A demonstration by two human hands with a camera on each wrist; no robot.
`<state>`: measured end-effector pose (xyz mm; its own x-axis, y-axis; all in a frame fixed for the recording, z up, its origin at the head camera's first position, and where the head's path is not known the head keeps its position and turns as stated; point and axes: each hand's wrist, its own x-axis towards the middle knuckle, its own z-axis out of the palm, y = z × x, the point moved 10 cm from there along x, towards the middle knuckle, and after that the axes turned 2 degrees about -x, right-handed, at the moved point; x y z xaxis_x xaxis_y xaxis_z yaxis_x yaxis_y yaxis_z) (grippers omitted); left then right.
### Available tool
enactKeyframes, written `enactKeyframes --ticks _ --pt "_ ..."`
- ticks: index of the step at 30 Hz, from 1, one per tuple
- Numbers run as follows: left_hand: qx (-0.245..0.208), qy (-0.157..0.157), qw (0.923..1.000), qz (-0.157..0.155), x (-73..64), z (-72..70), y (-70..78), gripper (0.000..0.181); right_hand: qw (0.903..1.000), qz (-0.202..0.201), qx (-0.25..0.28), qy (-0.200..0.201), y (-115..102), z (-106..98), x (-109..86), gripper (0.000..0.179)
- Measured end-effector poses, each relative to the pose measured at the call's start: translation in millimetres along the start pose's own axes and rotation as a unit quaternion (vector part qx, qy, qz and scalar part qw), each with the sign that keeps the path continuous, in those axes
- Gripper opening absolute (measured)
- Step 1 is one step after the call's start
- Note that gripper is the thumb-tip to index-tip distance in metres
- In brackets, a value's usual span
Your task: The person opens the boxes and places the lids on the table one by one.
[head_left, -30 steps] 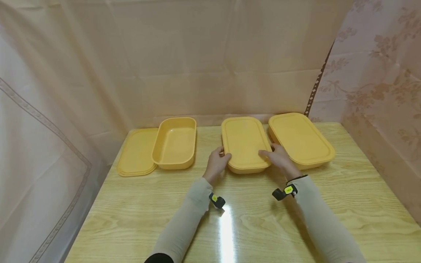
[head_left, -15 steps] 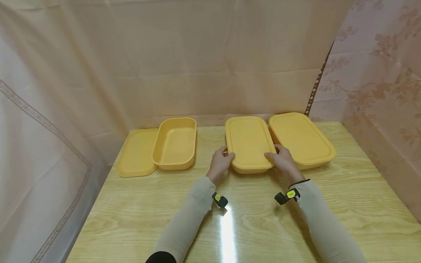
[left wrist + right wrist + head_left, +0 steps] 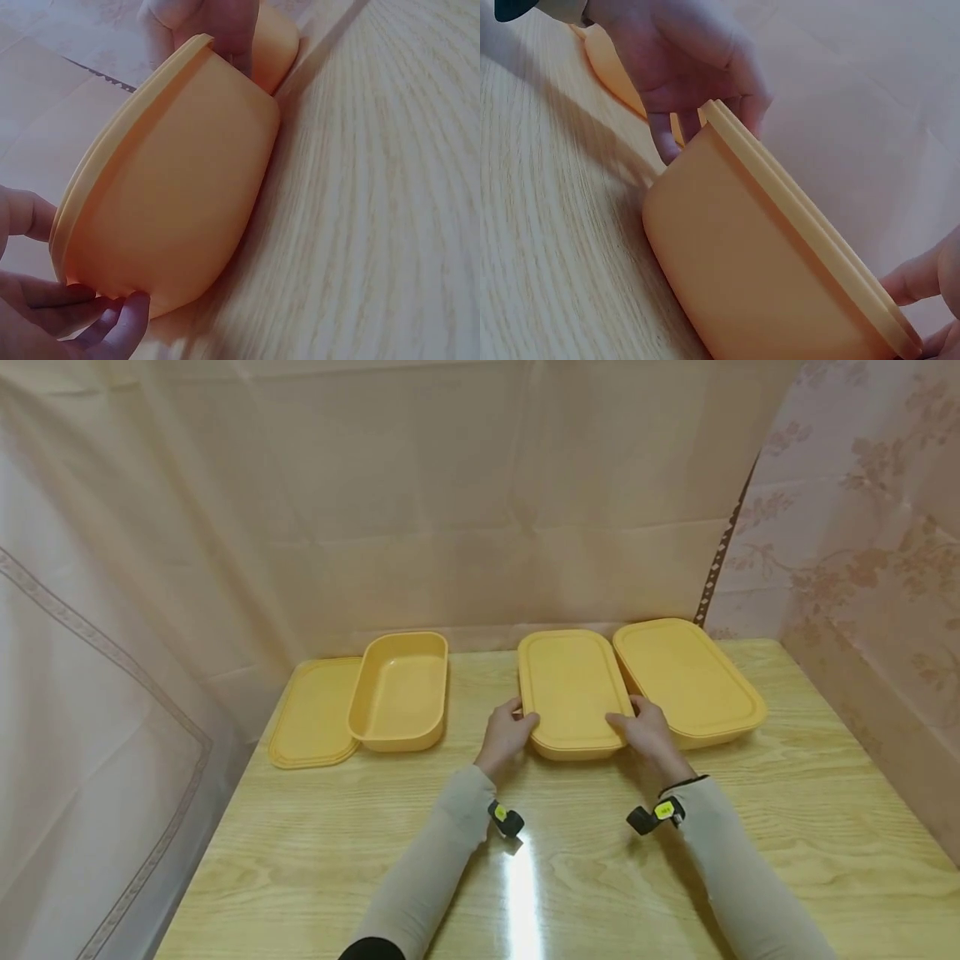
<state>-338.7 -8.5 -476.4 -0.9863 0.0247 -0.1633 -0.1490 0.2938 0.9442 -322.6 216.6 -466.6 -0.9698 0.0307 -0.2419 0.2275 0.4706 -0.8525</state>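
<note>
A yellow lidded food container (image 3: 573, 693) stands on the table between both hands. My left hand (image 3: 506, 739) grips its left side near the front, thumb on the lid's edge and fingers under the rim, as the left wrist view shows on the container's wall (image 3: 172, 180). On the opposite side my right hand (image 3: 647, 733) holds it the same way, its thumb lying on the lid. In the right wrist view the lid sits on the container (image 3: 757, 262) all along the visible rim. A larger lidded yellow container (image 3: 690, 681) stands close by on the right.
Left of the held container is a yellow container without a lid (image 3: 399, 693), its inside bare. A loose yellow lid (image 3: 315, 714) lies flat beside it, partly behind its edge. A curtain (image 3: 480, 510) hangs behind the wooden table (image 3: 585, 877).
Both hands have slid the lidded container a little to the right, closer to the larger container. Over the last half second it has shifted only slightly.
</note>
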Motion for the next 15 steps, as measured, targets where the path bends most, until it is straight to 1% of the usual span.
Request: enactKeyframes --ticks 4,10,15 --pt "0.001 -0.001 1.0000 0.003 0.9 1.8 -2.6 0.044 0.9997 -0.006 -0.018 0.016 -0.4 -2.0 0.7 0.057" --pt "-0.030 0.001 0.9996 -0.002 3.2 2.9 -4.8 0.046 0.9988 -0.006 -0.036 0.032 1.5 -3.3 2.7 0.059" --pt "-0.053 -0.004 0.9985 -0.014 3.0 4.7 -8.1 0.046 0.9964 -0.031 -0.048 0.062 -0.8 -4.3 1.2 0.052"
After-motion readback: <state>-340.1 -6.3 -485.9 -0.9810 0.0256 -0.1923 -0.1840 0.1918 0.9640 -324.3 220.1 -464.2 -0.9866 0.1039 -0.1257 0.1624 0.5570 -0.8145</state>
